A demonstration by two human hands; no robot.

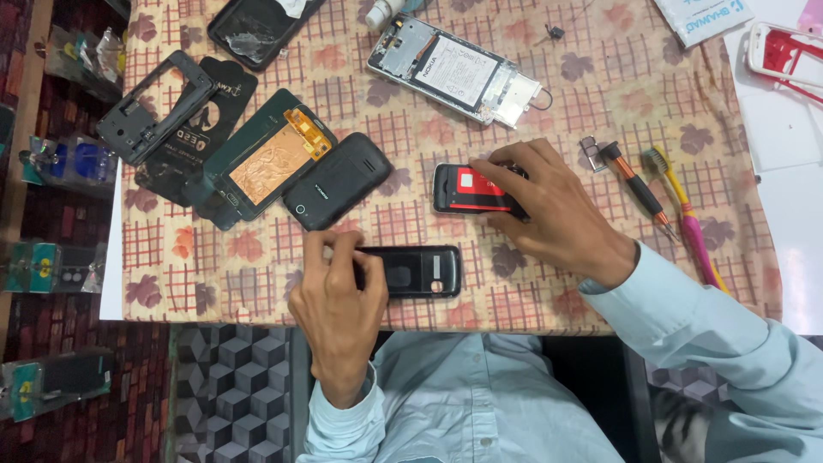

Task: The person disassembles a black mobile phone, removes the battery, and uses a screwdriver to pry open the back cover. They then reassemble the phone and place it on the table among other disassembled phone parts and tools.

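My left hand [336, 300] rests at the table's near edge, fingers curled on the left end of a black phone back shell [416, 271] lying flat. My right hand [549, 206] reaches in from the right and covers the right part of a small open phone body with a red-and-white battery [467, 189], fingertips on its top edge. A black phone rear cover [337, 181] lies between the two, just left of the red-battery phone and above my left hand.
On the patterned cloth [403, 129] lie a dismantled screen with copper backing [266, 159], a black frame [154, 107], an opened white phone with battery [454, 69], a screwdriver [636, 187], a yellow-pink brush [686, 214] and a red-white frame [784, 51].
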